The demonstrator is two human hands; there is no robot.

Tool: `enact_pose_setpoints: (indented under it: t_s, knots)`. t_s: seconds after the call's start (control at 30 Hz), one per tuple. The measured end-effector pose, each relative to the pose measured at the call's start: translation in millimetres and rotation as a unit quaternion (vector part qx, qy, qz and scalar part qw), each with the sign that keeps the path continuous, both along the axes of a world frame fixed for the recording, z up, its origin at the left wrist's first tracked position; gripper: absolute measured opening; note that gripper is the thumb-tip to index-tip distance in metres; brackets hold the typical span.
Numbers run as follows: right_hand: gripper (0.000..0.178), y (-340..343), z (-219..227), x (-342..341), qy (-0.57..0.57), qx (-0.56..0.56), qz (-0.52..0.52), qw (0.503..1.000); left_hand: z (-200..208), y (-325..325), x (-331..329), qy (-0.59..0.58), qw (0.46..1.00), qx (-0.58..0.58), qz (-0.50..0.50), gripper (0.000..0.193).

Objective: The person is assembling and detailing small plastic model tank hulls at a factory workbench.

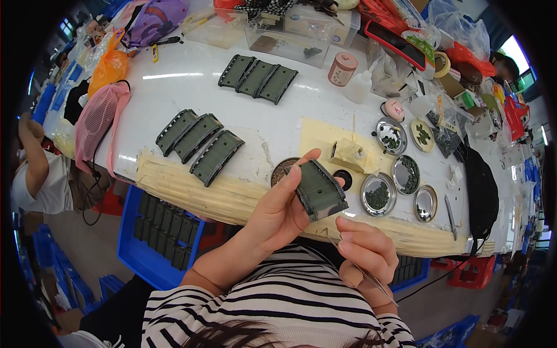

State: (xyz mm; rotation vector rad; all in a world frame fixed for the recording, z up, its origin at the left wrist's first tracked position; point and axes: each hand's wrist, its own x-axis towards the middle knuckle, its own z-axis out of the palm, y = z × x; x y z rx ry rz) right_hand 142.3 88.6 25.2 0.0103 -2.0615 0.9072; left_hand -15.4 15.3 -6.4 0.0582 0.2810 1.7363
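Note:
My left hand [270,211] grips a dark green, curved, panel-like part [318,185] with ridged edges, holding it tilted above the table's near edge. In my closed right hand [368,249] is a pair of thin metal tweezers [374,281]. Their tips are just below the part's lower right corner, apart from it; whether they pinch a tiny piece I cannot tell. Similar green parts [197,137] lie in a group at the left, and more [258,79] lie farther back. Round metal dishes [396,196] at the right hold small green pieces [378,197].
A yellowish wrapped block [351,155] with a thin stick stands beyond my hands. Blue bins [130,240] of green parts sit below the table edge. A pink cup [343,68], a phone [395,45] and bags crowd the back. Another person's arm [36,156] shows at far left.

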Motion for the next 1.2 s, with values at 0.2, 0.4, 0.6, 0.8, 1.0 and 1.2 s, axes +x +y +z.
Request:
enact_pose_setpoints:
  t_s: [0.2,0.4,0.6,0.8,1.0,1.2]
  knots:
    - [0.035,1.3,9.4,-0.1,-0.009,0.043,-0.015,0.999,-7.5,-5.3,1.1,-0.191,0.98,-0.016,-0.045,0.063]
    - [0.034,3.0,11.7,-3.9,-0.011,0.079,-0.031,0.996,-5.8,-5.1,3.5,-0.281,0.956,-0.023,-0.08,0.064]
    - [0.035,3.5,14.7,-4.0,-0.032,0.071,-0.034,0.996,-8.0,-3.7,3.7,-0.31,0.947,-0.025,-0.077,0.064]
    - [0.036,3.7,13.7,-4.0,-0.026,0.058,-0.054,0.996,-6.9,-2.9,2.6,-0.3,0.95,-0.032,-0.075,0.063]
    - [0.043,4.8,9.0,-4.5,-0.026,0.077,-0.073,0.994,-6.2,-2.4,2.5,-0.297,0.951,-0.032,-0.076,0.063]
    - [0.035,6.1,14.9,-7.1,-0.037,0.085,-0.08,0.992,-6.2,-4.3,2.5,-0.296,0.952,-0.031,-0.075,0.062]
